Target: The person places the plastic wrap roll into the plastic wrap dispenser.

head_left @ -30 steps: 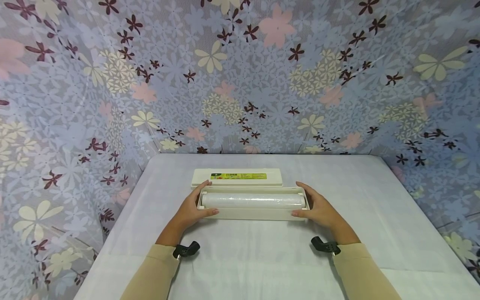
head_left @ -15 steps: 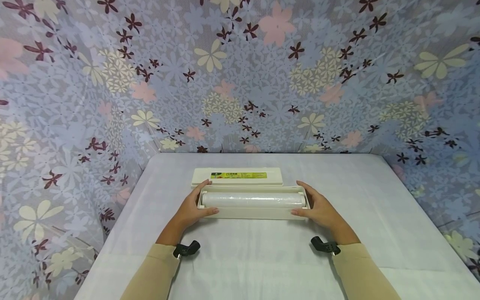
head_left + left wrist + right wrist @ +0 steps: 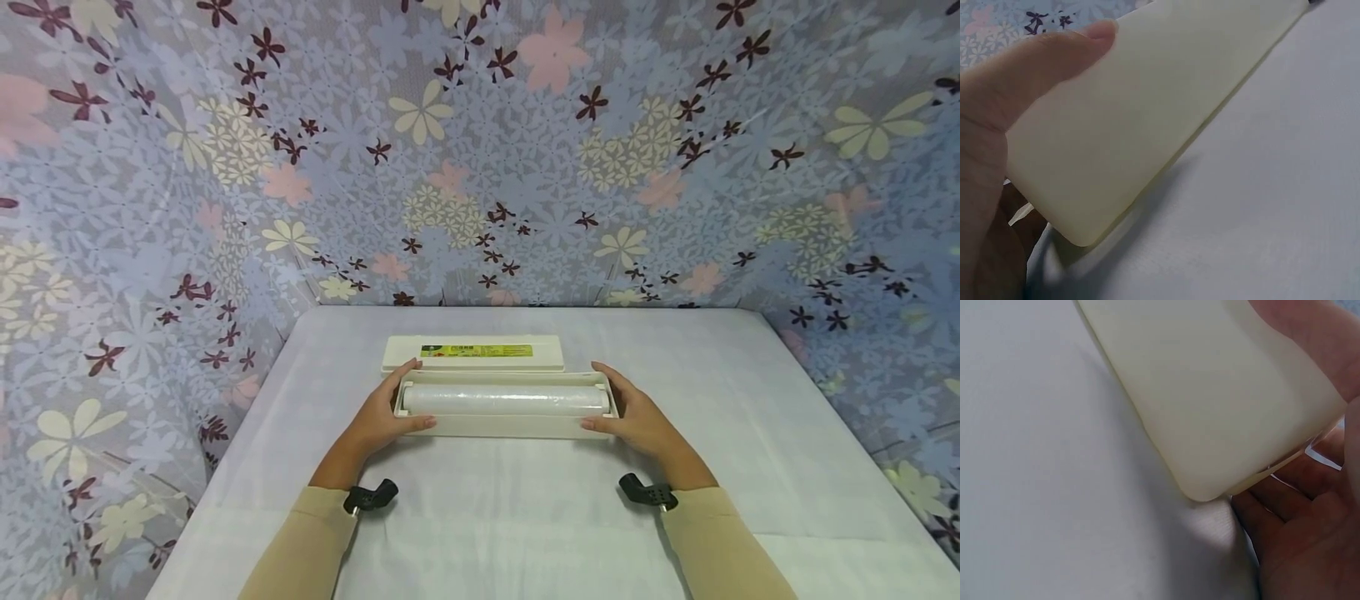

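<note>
Head view, box: gripped at ends by L hand + R hand.
Roll: might be spilled if box tilted, w/ lid off.

A hand could pass over the surface in front of the box, between the sleeves, or well to either side, but the left hand and right hand block its ends and the labelled lid (lying just behind it) crowds its back edge.
</note>
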Tool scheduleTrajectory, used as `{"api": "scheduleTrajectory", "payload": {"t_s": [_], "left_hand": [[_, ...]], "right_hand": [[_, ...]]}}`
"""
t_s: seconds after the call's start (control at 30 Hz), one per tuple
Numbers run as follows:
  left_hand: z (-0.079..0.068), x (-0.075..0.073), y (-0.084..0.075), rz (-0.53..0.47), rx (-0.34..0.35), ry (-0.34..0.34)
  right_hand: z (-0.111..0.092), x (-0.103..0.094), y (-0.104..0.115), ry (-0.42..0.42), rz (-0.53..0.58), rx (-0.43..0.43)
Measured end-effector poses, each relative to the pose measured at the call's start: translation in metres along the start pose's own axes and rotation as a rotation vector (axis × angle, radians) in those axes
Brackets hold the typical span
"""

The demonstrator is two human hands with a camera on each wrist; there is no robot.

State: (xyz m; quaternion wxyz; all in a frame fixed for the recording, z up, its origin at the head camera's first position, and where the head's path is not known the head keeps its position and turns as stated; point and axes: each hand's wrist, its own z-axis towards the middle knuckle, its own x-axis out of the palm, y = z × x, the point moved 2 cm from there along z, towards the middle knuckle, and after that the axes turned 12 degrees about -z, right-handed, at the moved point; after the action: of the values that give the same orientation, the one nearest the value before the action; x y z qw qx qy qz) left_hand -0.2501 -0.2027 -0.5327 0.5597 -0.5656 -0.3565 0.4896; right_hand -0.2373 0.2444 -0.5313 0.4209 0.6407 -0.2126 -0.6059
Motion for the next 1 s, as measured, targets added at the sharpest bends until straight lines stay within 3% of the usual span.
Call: {"api": "scheduleTrajectory", "payload": {"t_s": [0.2, 0.37, 0.5, 0.6, 0.7, 0.83, 1.0], "left_hand": [[0.002, -0.002, 0.000, 0.021, 0.023, 0.022], [0.005, -0.010, -0.008, 0.025, 0.159, 0.060], [0.010, -0.022, -0.014, 0.044, 0.221, 0.041], [0.019, -0.034, -0.014, 0.124, 0.220, -0.007], [0.030, -0.046, -0.013, 0.201, 0.192, -0.065], [0.042, -0.057, -0.013, 0.237, 0.103, -0.122], [0.052, -0.068, -0.008, 0.262, -0.022, -0.106]], "right_hand": [[-0.002, -0.001, -0.002, -0.003, -0.028, 0.023], [-0.003, -0.001, -0.001, -0.008, -0.024, 0.018], [-0.004, -0.001, -0.001, -0.003, 0.009, 0.009], [-0.003, 0.000, -0.002, 0.001, 0.020, 0.007], [-0.002, 0.000, -0.004, -0.006, 0.018, 0.003], [-0.001, 0.000, -0.005, -0.011, 0.011, -0.002], [0.001, 0.001, -0.005, -0.010, 0.017, 0.005]]}}
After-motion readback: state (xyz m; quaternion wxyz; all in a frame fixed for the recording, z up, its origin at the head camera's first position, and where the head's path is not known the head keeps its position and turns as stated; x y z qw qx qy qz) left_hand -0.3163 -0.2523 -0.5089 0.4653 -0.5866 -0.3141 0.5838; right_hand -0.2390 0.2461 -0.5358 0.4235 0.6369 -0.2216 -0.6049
